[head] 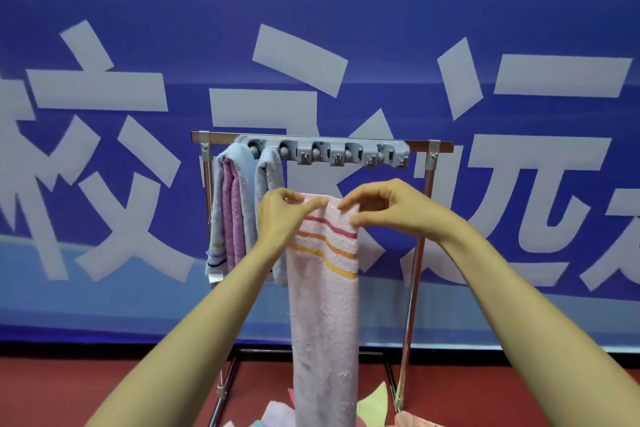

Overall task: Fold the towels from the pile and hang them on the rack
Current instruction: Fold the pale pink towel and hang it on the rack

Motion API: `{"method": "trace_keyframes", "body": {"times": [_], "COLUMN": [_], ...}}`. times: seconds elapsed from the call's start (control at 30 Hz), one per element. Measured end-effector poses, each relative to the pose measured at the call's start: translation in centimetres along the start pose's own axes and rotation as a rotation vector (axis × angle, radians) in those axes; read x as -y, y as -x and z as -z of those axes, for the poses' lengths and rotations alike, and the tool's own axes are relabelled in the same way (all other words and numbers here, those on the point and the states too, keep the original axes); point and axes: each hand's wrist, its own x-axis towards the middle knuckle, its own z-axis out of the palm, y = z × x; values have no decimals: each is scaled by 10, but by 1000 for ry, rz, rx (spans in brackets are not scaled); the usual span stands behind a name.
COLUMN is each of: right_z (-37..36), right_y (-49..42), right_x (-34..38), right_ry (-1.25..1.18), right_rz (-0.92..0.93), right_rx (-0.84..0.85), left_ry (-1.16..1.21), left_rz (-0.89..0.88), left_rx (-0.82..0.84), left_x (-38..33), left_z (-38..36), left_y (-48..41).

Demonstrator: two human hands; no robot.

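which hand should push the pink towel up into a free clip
Right, probably. The right hand pinches the towel at its top edge below the free clips, with nothing between. The left hand pinches the other corner, close beside the hung towels.

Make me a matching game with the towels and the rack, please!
Things:
1. pink striped towel
2. blue and purple towel
3. grey clip strip
4. towel pile

Places:
A. low down by the feet of the rack
B. hanging at the rack's left end
C. pinched by the left hand and right hand
D. fixed on the rack's top bar

Pairs: 1-C, 2-B, 3-D, 4-A
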Motion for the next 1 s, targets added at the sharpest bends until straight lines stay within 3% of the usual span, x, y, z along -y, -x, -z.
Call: {"method": "trace_keyframes", "body": {"times": [0.1, 0.27, 0.37, 0.5, 0.63, 1.0], "right_z": [0, -2, -1, 0, -5, -12], "right_y": [-1, -9, -15, -21, -26, -29], "right_x": [3, 5, 0, -5, -8, -2], "right_ry": [91, 327, 501, 520, 457, 526], "right_rz": [-3, 77, 136, 61, 12, 17], "right_rx": [79, -68, -101, -102, -194, -297], "left_ry": [-30, -28, -19, 120, 490, 626], "left_rz": [7, -60, -134, -165, -7, 74], "left_rx": [-4, 18, 125, 276, 334, 396], "left_x": [3, 2, -2, -12, -21, -24], "left_z": [-7, -17, -17, -9, -1, 2], "left_y": [-1, 1, 2, 7, 12, 18]}}
